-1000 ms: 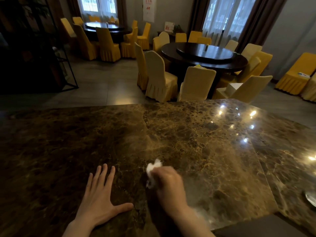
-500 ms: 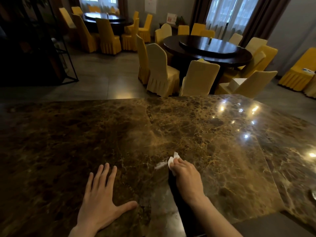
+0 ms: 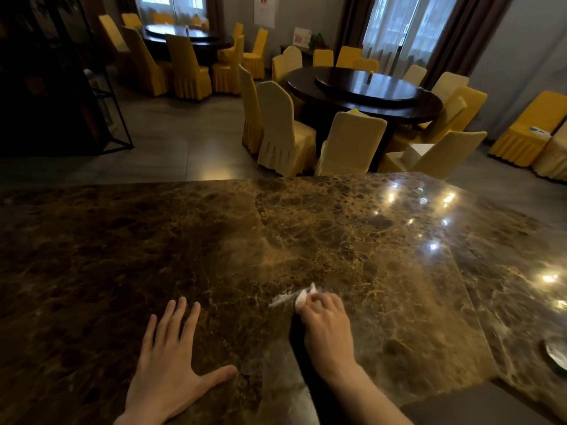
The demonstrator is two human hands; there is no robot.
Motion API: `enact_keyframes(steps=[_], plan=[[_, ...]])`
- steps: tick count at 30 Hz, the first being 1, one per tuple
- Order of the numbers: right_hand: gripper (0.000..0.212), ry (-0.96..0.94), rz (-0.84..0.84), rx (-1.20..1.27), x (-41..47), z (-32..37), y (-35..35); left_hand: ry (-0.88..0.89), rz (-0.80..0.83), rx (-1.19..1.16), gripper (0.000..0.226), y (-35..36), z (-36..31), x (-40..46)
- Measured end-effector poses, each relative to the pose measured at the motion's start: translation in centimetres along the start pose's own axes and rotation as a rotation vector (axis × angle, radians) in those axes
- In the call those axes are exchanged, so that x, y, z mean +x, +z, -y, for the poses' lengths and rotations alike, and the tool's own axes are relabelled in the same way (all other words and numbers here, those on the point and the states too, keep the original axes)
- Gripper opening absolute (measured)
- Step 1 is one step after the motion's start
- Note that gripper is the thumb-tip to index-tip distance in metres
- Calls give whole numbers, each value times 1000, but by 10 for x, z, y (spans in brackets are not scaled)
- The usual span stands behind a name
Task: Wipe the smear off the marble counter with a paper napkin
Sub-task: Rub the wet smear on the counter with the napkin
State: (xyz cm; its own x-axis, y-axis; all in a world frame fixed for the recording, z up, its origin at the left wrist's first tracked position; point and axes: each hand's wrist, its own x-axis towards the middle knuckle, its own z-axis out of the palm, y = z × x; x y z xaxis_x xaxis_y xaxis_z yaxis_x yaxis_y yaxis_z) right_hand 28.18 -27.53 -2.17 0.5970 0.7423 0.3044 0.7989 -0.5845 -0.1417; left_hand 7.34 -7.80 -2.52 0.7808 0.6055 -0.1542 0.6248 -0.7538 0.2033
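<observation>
The brown marble counter (image 3: 184, 256) fills the lower half of the head view. A whitish smear (image 3: 280, 299) streaks the stone near the middle front. My right hand (image 3: 326, 326) is closed around a crumpled white paper napkin (image 3: 302, 297), which presses on the counter at the smear's right end. My left hand (image 3: 171, 360) lies flat on the marble to the left, fingers spread, holding nothing.
A metal dish (image 3: 557, 354) sits at the counter's right edge. Beyond the counter's far edge stand yellow-covered chairs (image 3: 282, 130) around a dark round table (image 3: 368, 90). A black rack (image 3: 101, 102) is at the left.
My right hand with the napkin has moved away from me and to the right across the counter, uncovering a white streak left of it. My left hand has stayed flat.
</observation>
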Motion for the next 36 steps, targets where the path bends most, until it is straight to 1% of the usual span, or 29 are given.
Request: enact_keyframes(steps=[2,3,4,6,7,9,11,12,13,15,16,17,18,21,23,24,25,26,30,32,34,35,36], plan=[[6,-76,52,54,-12,13,1,-4,-9,-9,143,0,0,1],[5,-72,57,120,-13,10,-2,-3,-11,-17,143,0,0,1],[7,-14,35,231,-11,3,-5,0,-11,-22,144,0,1,1],[17,215,25,568,-3,-16,-18,-3,-9,-21,144,0,1,2],[22,345,-12,707,4,-26,-23,-6,-12,-18,145,0,1,3],[18,636,-76,889,23,-47,-28,-6,-12,-9,145,1,0,3],[9,903,-74,998,40,-65,-28,-5,-6,-4,144,0,0,3],[7,976,-63,990,45,-71,-27,-7,-8,-8,144,0,1,3],[6,996,-56,922,47,-74,-26,-10,-13,-10,144,0,1,3],[9,892,-63,656,47,-71,-27,-7,-15,-12,143,0,0,3],[7,784,-83,549,44,-66,-27,-4,-14,-16,143,0,0,2],[4,646,-105,488,39,-60,-27,-5,-17,-22,143,0,0,2],[5,505,-103,452,33,-52,-26,-7,-22,-29,143,1,0,2],[24,183,47,304,12,-33,-22,-5,-28,-47,143,1,1,2],[41,76,113,229,0,-28,-18,-2,-29,-51,142,1,1,1],[47,72,131,229,-4,-28,-18,-3,-33,-51,142,1,1,2],[48,75,132,226,-5,-30,-19,-2,-37,-53,142,1,1,2],[45,74,122,222,-4,-32,-20,0,-38,-59,143,1,1,1],[23,89,74,194,3,-34,-23,-9,-27,-47,142,0,1,2],[15,144,37,197,9,-33,-17,-6,-26,-44,142,0,0,2],[13,232,-27,234,13,-23,-9,-9,-27,-46,142,0,0,2],[14,235,-43,254,11,-14,-4,-11,-22,-44,143,0,1,3],[17,194,-39,271,7,-3,1,-13,-14,-40,143,0,2,3]])
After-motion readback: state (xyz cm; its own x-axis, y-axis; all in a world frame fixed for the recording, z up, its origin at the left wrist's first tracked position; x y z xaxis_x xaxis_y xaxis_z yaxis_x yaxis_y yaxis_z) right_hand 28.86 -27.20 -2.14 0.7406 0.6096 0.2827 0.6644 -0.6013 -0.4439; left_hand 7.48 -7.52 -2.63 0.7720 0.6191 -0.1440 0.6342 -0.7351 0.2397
